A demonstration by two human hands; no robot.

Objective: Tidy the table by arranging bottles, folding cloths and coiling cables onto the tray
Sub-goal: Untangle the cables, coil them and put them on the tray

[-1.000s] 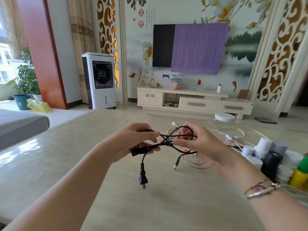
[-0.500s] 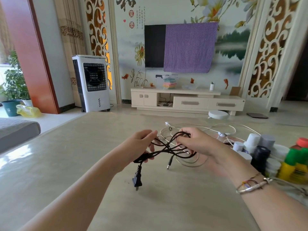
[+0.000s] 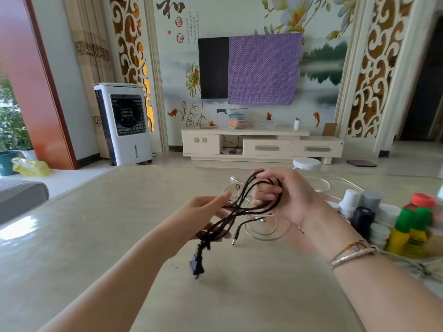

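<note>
Both hands hover above the bench with the cable strung between them: the right hand higher and farther back, the left hand lower and nearer. The cable's plug dangles below the left hand. A second cable lies on the bench behind the hands. Bottles cluster at the bench's right edge, right of the right hand.

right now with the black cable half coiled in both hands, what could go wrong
The black cable crosses itself between the left hand and right hand, so the loops may tangle. Its wall plug and barrel plug dangle free and could snag the white cable lying on the table or swing toward the bottles.
</note>
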